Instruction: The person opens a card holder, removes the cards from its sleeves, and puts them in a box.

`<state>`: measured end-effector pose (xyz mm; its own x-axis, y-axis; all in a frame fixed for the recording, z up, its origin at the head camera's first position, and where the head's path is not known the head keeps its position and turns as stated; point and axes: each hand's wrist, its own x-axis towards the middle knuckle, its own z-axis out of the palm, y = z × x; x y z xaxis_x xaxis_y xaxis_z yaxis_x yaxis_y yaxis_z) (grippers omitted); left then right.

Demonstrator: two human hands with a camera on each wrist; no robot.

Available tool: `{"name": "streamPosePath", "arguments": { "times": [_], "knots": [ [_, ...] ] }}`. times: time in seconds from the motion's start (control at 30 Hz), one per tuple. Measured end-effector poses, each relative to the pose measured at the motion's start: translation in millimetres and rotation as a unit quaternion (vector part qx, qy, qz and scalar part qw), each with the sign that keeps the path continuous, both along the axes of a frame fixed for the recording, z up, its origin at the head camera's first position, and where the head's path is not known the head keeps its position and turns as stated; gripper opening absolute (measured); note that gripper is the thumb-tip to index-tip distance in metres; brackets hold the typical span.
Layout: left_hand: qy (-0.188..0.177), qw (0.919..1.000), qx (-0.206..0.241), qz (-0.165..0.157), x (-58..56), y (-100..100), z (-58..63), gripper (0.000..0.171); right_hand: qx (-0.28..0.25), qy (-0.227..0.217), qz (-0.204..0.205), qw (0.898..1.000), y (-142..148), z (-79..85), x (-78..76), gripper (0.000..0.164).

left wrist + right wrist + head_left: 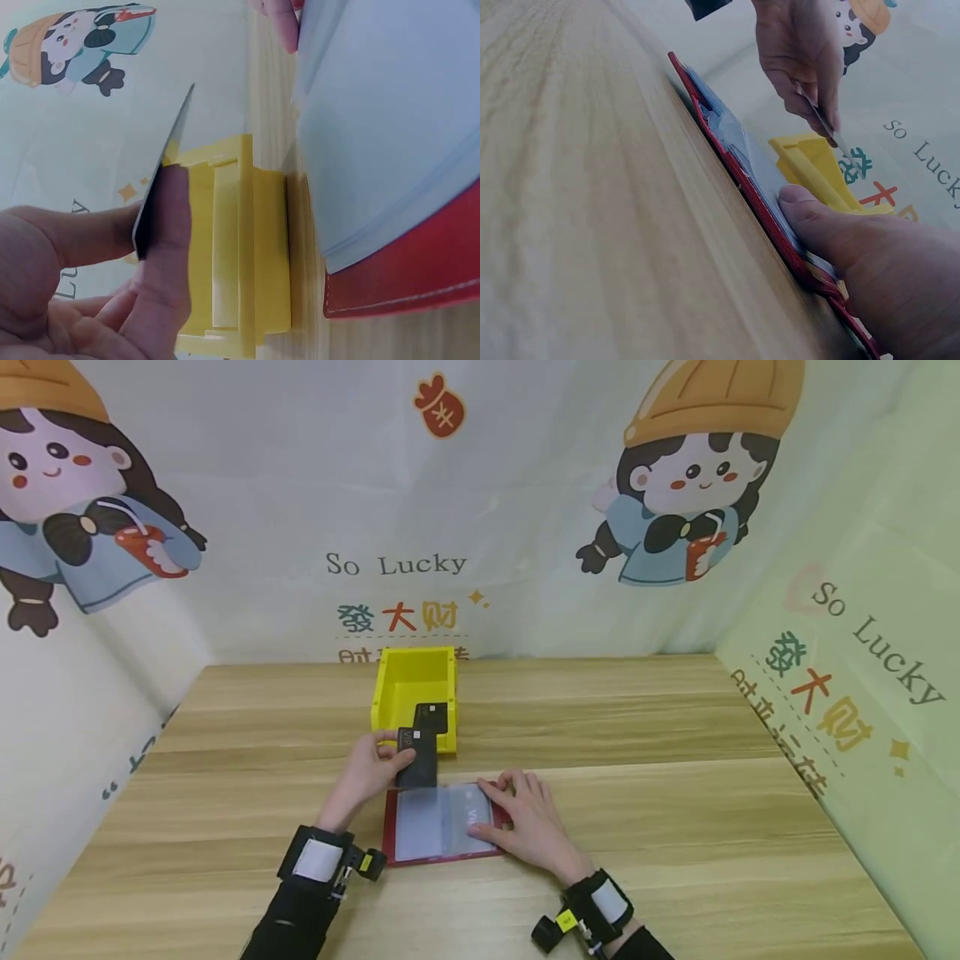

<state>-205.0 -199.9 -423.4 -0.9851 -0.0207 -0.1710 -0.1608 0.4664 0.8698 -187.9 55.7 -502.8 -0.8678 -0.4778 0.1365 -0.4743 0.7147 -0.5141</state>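
In the head view my left hand (375, 768) pinches a black card (420, 764) marked VIP, above the front edge of the yellow bin (381, 693). The left wrist view shows this card (161, 176) nearly edge-on between thumb and fingers. Just in front of the bin lies a red card holder (389, 835), spread flat with clear plastic sleeves (416, 827). My right hand (528, 818) rests on its right side, the thumb (806, 206) pressing the sleeves; its other fingers are hidden in the right wrist view. Another black card (431, 717) is in the bin.
The bin and card holder stand on a wood-grain table (600, 718). A white printed sheet (525, 527) hangs behind the table and along its sides. Wrist cameras (369, 863) are strapped to both arms.
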Motion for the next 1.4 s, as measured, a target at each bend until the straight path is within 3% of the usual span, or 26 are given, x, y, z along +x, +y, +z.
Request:
{"name": "streamPosePath", "arguments": {
  "times": [0.17,0.43,0.57,0.77,0.87,1.27,1.4],
  "knots": [
    [0.063,0.9959,-0.049,0.041,-15.8,3.4,-0.5,0.047,-0.001,-0.003,0.002,1.000,0.3,-0.7,0.9,0.071],
    [0.127,0.9814,-0.113,0.089,-40.6,13.9,-4.2,0.046,0.001,-0.002,0.003,1.000,0.2,-2.1,2.2,0.070],
    [0.166,0.9703,-0.137,0.111,-50.7,20.1,-8.4,0.046,0.002,-0.004,0.002,1.000,0.2,-2.1,2.4,0.070],
    [0.216,0.9560,-0.161,0.117,-62.8,28.2,-13.5,0.023,0.001,-0.003,0.000,1.000,0.3,-1.5,2.5,0.070],
    [0.208,0.9564,-0.172,0.112,-66.9,32.1,-14.0,0.016,0.002,-0.002,-0.001,1.000,0.3,-1.2,2.4,0.070],
    [0.120,0.9596,-0.252,0.035,-71.7,41.0,-22.5,0.030,0.002,0.006,0.001,1.000,0.3,-1.4,1.5,0.070],
    [0.088,0.9537,-0.287,0.020,-68.7,47.1,-19.2,0.031,-0.002,0.012,0.001,1.000,1.0,-1.5,0.6,0.069]
  ]
}}
